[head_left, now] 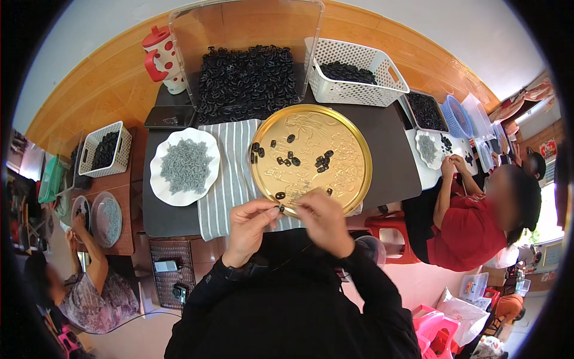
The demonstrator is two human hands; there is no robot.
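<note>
We saw the bare left hand [246, 232] pinching a small black plastic piece [281, 209] over the near edge of a round gold embossed tray [351, 143]. Bare right hand [326, 222] sat just beside it, fingers curled; blurred, so we couldn't tell its grip. Loose black pieces [296, 161] dotted the tray. Left: grey-and-white striped cloth [230, 173], then white scalloped plate [156, 169] of grey parts [186, 167]. Far: clear plastic bin [245, 27], white perforated basket [359, 95], both holding black pieces.

Workshop with baskets [353, 94] of black parts [347, 72]
</note>
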